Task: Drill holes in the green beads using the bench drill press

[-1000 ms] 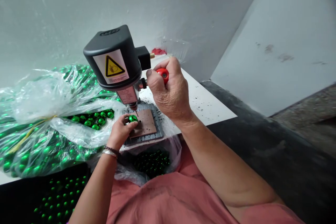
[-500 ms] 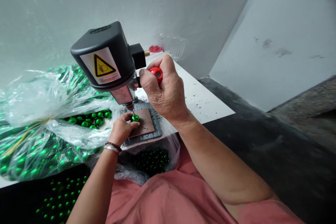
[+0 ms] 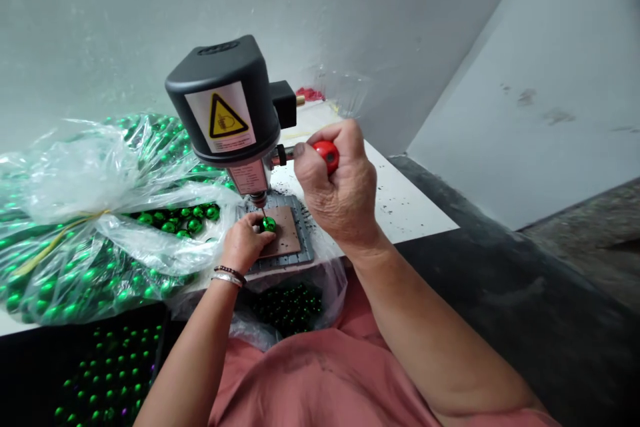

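The left hand (image 3: 243,243) is clamped on a shiny green ball (image 3: 269,224), pinning it to a brown pad (image 3: 281,232) under the bit (image 3: 263,214) of a mini drill press (image 3: 223,113), apparently to stop it rolling. The right hand (image 3: 340,187) is clamped on the red lever knob (image 3: 327,155), keeping the feed within reach.

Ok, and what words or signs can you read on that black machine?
No words are readable.
Yellow warning triangle on the black drill housing: a picture sign only.
White label around it: print too small.
Pinkish plate below: too blurred.
Oval badge on top: too blurred.
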`<state>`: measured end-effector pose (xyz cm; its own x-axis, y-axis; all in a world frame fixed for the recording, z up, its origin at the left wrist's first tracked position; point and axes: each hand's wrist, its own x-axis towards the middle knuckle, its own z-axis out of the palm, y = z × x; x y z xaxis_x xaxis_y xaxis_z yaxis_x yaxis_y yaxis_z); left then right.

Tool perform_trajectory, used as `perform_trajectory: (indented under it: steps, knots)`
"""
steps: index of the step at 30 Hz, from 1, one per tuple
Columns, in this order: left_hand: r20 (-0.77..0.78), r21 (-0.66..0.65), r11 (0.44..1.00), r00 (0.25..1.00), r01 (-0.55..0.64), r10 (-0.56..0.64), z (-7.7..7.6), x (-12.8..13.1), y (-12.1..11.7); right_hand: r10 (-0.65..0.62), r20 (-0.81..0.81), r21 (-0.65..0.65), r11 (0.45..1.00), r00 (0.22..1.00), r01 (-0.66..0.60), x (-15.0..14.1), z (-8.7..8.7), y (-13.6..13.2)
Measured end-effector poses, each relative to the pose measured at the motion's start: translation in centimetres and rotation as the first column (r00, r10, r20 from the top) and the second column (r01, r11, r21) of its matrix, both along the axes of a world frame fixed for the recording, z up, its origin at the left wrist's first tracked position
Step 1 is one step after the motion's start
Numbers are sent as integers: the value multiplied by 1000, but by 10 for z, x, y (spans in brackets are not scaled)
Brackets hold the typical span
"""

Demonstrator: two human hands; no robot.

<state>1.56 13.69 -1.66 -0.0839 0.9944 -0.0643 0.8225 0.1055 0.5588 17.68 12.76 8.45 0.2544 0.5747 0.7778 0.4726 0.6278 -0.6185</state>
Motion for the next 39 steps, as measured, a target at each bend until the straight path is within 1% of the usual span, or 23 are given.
perform_trajectory:
  steps: [5, 8, 12, 15, 17, 18, 20, 22, 25, 27, 28, 30, 33, 34, 35, 37, 39]
  knots:
    - [51, 16, 1000, 998, -26, 25, 2, 2, -1, -86, 37, 13, 996, 996, 86, -1, -14, -8]
    - [46, 37, 999, 999, -29, 27, 2, 2, -1, -127, 68, 16, 992, 990, 126, -2, -25, -12]
    - [36, 41, 999, 999, -7, 6, 2, 2, -2, -164, 76, 57, 985, 983, 160, -3, -46, -14]
    - [37, 11, 1000, 999, -18, 17, 4, 3, -3, -182, 93, 97, 980, 979, 173, -4, -65, -14]
    - [27, 1, 1000, 1000, -10, 10, 6, 3, -4, -184, 81, 116, 978, 980, 174, -6, -69, -14]
    - [18, 0, 1000, 1000, -5, 5, 6, 3, -4, -178, 65, 118, 979, 982, 169, -6, -67, -14]
    - [0, 1, 1000, 1000, 0, 0, 5, 3, -3, -150, 21, 102, 984, 988, 147, -7, -53, -12]
    - [-4, 10, 1000, 1000, -7, 7, 3, 3, -3, -112, -13, 53, 992, 994, 112, -7, -28, -8]
    - [59, 43, 999, 998, -25, 23, -1, 2, -6, -90, 2, -77, 993, 996, 90, -5, 11, 2]
    - [120, 63, 998, 992, -32, 24, 0, 0, -14, -89, 29, -131, 987, 996, 92, -3, 29, 9]
    - [148, 69, 997, 989, -29, 18, 1, -1, -20, -87, 39, -157, 983, 995, 92, -3, 34, 12]
    - [198, 54, 998, 980, 6, -17, 4, -6, -33, -84, 47, -184, 979, 995, 92, -2, 37, 14]
    - [281, -10, 991, 952, 134, -126, 11, -16, -52, -77, 41, -180, 980, 996, 84, -3, 34, 13]
    - [307, -27, 987, 941, 161, -145, 12, -20, -56, -76, 35, -174, 981, 996, 81, -4, 33, 12]
    - [337, -37, 986, 931, 164, -142, 13, -24, -58, -77, 29, -170, 982, 997, 80, -4, 33, 11]
    - [425, -58, 989, 900, 135, -98, 12, -30, -58, -77, 22, -169, 982, 997, 80, -6, 32, 10]
    - [553, -90, 990, 832, 109, -41, 9, -34, -54, -71, 16, -176, 982, 997, 72, -6, 33, 10]
